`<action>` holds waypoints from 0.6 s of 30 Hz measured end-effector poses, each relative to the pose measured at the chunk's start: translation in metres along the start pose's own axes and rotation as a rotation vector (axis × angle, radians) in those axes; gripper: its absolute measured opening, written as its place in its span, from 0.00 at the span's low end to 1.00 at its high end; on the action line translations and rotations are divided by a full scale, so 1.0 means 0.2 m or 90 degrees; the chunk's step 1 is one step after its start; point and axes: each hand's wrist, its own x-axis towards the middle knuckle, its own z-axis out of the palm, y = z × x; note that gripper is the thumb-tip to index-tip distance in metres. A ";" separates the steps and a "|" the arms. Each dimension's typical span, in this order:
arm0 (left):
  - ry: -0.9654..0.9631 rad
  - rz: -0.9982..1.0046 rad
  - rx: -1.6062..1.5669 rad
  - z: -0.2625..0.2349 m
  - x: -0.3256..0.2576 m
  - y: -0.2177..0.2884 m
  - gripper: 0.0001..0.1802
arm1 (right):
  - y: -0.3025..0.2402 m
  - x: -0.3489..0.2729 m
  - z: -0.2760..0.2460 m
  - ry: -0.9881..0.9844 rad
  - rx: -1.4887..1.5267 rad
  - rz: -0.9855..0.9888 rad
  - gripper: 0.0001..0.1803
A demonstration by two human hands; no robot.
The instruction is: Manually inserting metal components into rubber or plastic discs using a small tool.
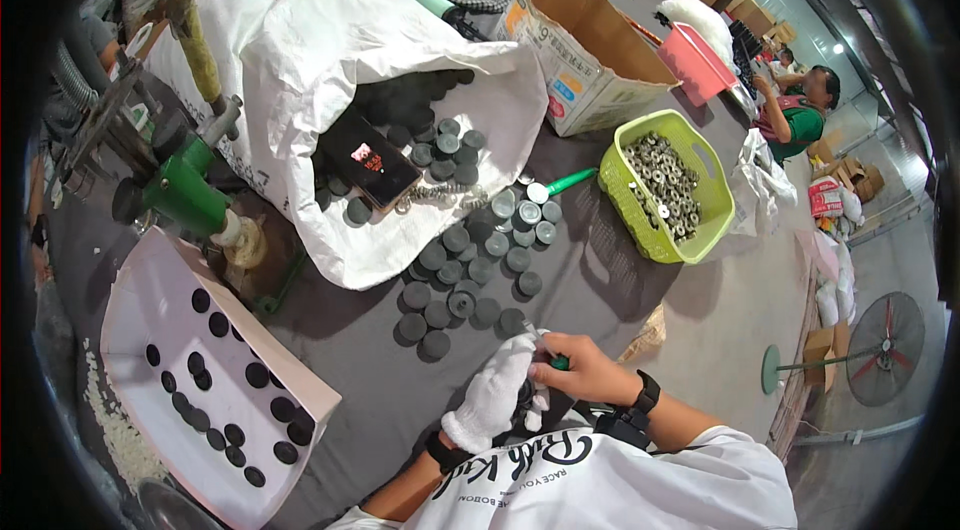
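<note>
My left hand (502,385), in a white knitted glove, is closed near my chest. Something dark shows at its fingers, too hidden to name. My bare right hand (592,370) is closed on a small tool with a green handle (559,363), its fingers against the glove. Just beyond my hands, dark grey round caps (462,304) lie in a loose pile on the grey cloth (360,345). More caps spill from the open mouth of a white woven sack (290,50). A phone (370,160) and some coil springs (440,193) lie at that mouth.
A lime-green basket (712,220) of small metal parts stands right, near a green-handled thing (572,181). Behind are a cardboard box (590,50) and a pink bin (697,65). Left are a green lever press (185,192) and a white tray (130,330) of black discs. Another person (800,120) sits far right.
</note>
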 end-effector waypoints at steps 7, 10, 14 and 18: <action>-0.045 -0.023 0.020 0.05 0.00 0.00 0.21 | 0.03 -0.07 -0.07 -0.053 -0.015 -0.070 0.12; -0.019 -0.069 -0.009 0.05 0.00 -0.03 0.23 | 0.07 -0.09 -0.06 -0.001 -0.020 -0.047 0.11; -0.042 -0.057 -0.077 0.03 -0.03 0.03 0.23 | 0.06 -0.06 -0.28 0.254 0.258 0.123 0.17; -0.055 -0.045 -0.051 0.05 -0.04 0.09 0.22 | 0.00 0.04 -0.49 0.535 0.506 0.099 0.18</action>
